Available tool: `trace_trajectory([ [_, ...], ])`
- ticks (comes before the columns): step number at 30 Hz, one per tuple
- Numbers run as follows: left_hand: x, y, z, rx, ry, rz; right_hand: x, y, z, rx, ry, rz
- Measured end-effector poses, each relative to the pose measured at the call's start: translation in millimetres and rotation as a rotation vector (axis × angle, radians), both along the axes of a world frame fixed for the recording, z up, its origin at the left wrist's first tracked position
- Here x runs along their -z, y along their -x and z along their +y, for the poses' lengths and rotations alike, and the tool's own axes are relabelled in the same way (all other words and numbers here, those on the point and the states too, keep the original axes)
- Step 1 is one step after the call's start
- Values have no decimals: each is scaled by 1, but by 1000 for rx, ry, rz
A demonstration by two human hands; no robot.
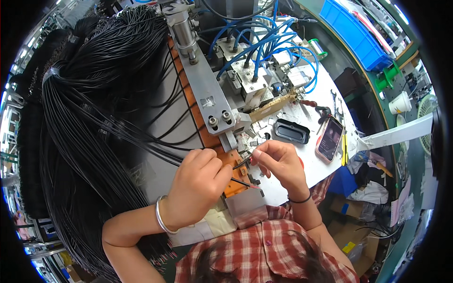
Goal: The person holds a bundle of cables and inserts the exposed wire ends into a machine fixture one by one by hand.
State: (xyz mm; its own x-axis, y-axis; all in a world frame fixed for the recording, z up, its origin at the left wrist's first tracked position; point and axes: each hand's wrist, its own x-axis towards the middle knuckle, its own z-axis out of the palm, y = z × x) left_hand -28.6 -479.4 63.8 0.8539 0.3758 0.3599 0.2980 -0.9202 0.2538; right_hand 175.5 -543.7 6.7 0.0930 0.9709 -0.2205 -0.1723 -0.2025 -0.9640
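Note:
My left hand [196, 184], a silver bangle on its wrist, is closed round black cables that run in from the bundle on the left. Past its fingers a black cable [242, 163] reaches toward my right hand [283, 165], whose thumb and forefinger pinch together at its end; the tip itself is mostly hidden. A second cable end [245, 183], showing a thin red wire, sticks out below, over the near end of the orange fixture block [232, 190]. Both hands are just in front of the steel press arm [207, 92].
A thick bundle of black cables [89, 141] covers the left side. Blue air tubes [264, 40] feed metal cylinders behind. On the white table lie a black tray [292, 131], a phone [329, 139] and wrenches [336, 104]. A blue crate [356, 33] stands far right.

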Motion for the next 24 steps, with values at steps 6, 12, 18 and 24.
trace_trajectory([
  [6, -4, 3, 1, -45, -16, 11, 8, 4, 8, -74, 50, 69],
  [12, -1, 3, -3, -60, -2, 89, 7, -5, 12, -240, 172, 157],
  [18, 0, 1, 0, -11, -117, 51, 4, 8, 2, -58, 35, -65],
  [24, -3, 2, -2, -46, -5, 36, -5, 13, -6, -48, -184, 70],
])
